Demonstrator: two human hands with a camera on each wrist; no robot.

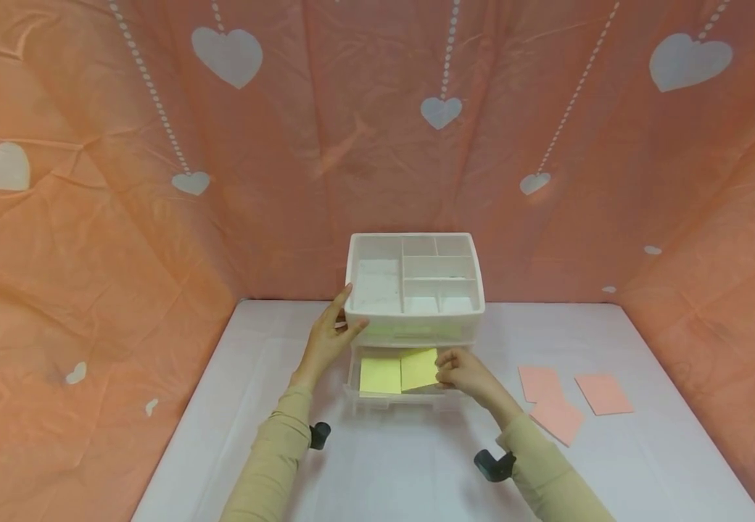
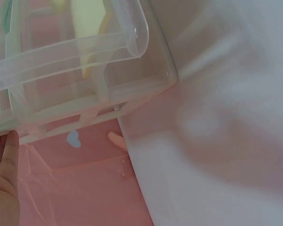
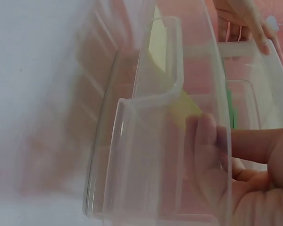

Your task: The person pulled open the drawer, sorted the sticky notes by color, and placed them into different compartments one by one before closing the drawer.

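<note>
A white desktop organizer [image 1: 414,316] with a divided top tray has its clear lower drawer [image 1: 386,403] pulled out. Two yellow sticky-note pads lie side by side there: the left pad [image 1: 380,376] sits flat, the right pad [image 1: 419,368] is slightly tilted. My right hand [image 1: 471,375] pinches the right pad at its right edge; in the right wrist view, its fingers [image 3: 205,155] show through the clear drawer wall. My left hand [image 1: 326,341] rests on the organizer's front left corner, index finger along the side and thumb on the front.
Several pink sticky-note pads [image 1: 604,394] lie on the white table [image 1: 410,464] to the right, two of them overlapping. The closed upper drawer [image 1: 416,333] shows green inside. Orange cloth with hearts [image 1: 325,181] hangs behind and at both sides.
</note>
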